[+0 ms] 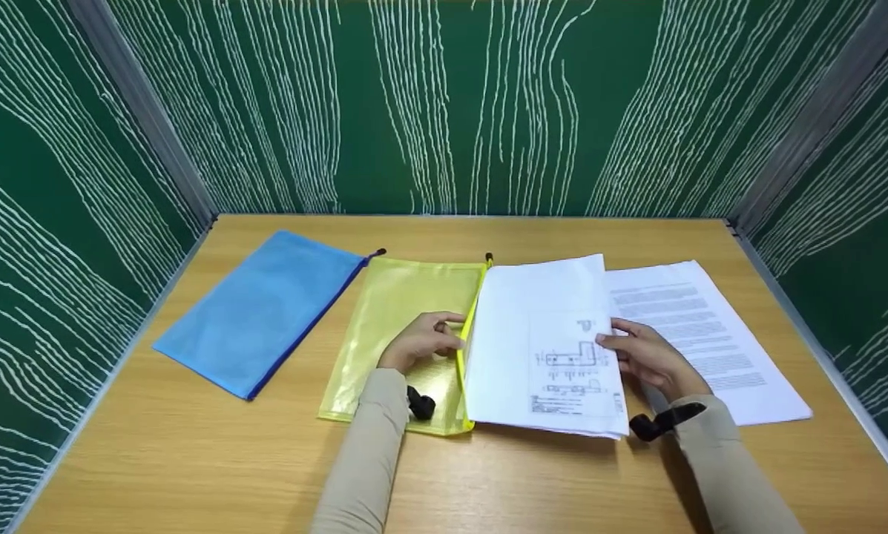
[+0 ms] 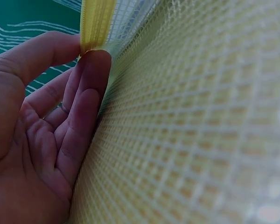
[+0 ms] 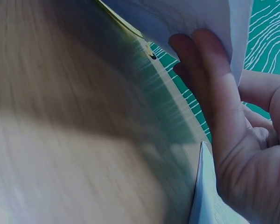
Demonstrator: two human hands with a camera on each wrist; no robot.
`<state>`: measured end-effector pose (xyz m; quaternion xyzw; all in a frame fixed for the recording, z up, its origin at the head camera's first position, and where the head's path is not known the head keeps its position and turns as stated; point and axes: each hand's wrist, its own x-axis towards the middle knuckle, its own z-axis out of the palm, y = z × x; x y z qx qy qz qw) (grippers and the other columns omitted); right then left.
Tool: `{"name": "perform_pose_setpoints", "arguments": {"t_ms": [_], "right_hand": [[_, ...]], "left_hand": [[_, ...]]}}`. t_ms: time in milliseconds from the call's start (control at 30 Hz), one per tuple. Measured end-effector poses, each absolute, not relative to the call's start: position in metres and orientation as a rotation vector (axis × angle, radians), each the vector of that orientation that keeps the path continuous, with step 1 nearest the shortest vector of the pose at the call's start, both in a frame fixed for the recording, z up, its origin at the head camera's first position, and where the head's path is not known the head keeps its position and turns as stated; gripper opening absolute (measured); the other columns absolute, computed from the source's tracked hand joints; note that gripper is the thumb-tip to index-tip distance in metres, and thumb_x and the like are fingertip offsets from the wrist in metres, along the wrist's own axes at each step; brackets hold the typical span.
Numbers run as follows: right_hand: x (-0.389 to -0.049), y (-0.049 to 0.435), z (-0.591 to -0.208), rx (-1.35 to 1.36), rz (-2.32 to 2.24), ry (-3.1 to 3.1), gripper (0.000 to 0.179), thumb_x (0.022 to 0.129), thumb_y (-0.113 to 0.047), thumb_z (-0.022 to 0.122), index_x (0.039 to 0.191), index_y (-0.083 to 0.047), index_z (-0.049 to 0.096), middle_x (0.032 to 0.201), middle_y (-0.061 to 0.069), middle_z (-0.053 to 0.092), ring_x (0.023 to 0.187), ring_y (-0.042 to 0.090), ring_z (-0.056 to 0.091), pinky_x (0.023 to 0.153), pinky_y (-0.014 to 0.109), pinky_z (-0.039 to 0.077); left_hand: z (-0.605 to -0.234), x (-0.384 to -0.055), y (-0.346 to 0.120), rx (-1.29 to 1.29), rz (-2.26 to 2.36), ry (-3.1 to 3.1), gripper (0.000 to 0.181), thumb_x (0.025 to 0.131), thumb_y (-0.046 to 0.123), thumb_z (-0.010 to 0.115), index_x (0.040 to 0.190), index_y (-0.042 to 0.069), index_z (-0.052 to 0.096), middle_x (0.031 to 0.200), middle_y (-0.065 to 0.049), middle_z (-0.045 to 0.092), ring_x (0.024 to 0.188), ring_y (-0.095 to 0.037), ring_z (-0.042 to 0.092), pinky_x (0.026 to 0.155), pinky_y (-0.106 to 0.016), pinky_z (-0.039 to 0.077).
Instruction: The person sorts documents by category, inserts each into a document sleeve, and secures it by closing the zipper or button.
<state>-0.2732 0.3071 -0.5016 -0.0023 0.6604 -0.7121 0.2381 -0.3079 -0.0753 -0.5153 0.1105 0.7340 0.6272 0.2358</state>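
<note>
A yellow mesh zip pouch (image 1: 406, 297) lies on the table, its zipper edge (image 2: 97, 28) facing right. My left hand (image 1: 423, 340) pinches that edge between thumb and fingers. In my right hand (image 1: 655, 360) is the right side of a sheaf of papers (image 1: 540, 311), thumb on top and fingers beneath; the top sheet shows a printed drawing. In the right wrist view the papers (image 3: 191, 18) stand raised off the table. The sheaf's left side meets the pouch's zipper edge; whether any of it lies inside is hard to tell.
A blue zip pouch (image 1: 265, 311) lies at the left of the wooden table (image 1: 214, 452). Right of the sheaf is a stack of text-printed pages (image 1: 703, 334), partly behind my right hand. Green walls with white lines (image 1: 466, 111) stand at the back and both sides.
</note>
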Motion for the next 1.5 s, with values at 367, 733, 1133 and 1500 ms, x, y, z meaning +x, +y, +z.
{"name": "perform_pose_setpoints", "arguments": {"t_ms": [367,733,1133,1500], "right_hand": [[-0.271,0.306,-0.501,0.030,-1.901,1.821,0.069,0.095,-0.011,0.059,0.149,0.005,0.020,0.097,0.002,0.073,0.089,0.017,0.071,0.074,0.029,0.058],[-0.273,0.306,-0.496,0.019,-1.870,1.831,0.068,0.095,-0.011,0.060,0.148,0.006,0.021,0.098,0.002,0.073,0.089,0.017,0.071,0.075,0.029,0.058],[-0.276,0.300,-0.494,-0.014,-1.868,1.842,0.071,0.094,-0.013,0.061,0.149,0.006,0.021,0.099,0.002,0.073,0.090,0.017,0.071,0.075,0.028,0.058],[-0.277,0.295,-0.500,0.008,-1.888,1.832,0.065,0.095,-0.009,0.059,0.147,0.008,0.023,0.096,0.002,0.073,0.087,0.015,0.071,0.074,0.027,0.058]], "left_hand": [[-0.514,-0.306,-0.069,0.265,1.730,2.018,0.057,0.081,0.005,0.070,0.135,0.003,0.053,0.071,0.001,0.052,0.063,-0.012,0.054,0.063,-0.026,0.051],[-0.512,-0.306,-0.065,0.260,1.758,2.003,0.055,0.082,0.006,0.069,0.135,0.007,0.054,0.068,0.002,0.050,0.064,-0.013,0.054,0.065,-0.028,0.052],[-0.509,-0.306,-0.064,0.295,1.750,2.009,0.053,0.083,0.009,0.070,0.134,0.009,0.055,0.072,0.001,0.055,0.064,-0.013,0.052,0.063,-0.027,0.049],[-0.508,-0.304,-0.064,0.192,1.823,1.911,0.053,0.085,0.007,0.070,0.135,0.011,0.055,0.075,0.001,0.053,0.069,-0.013,0.057,0.070,-0.027,0.053]]}}
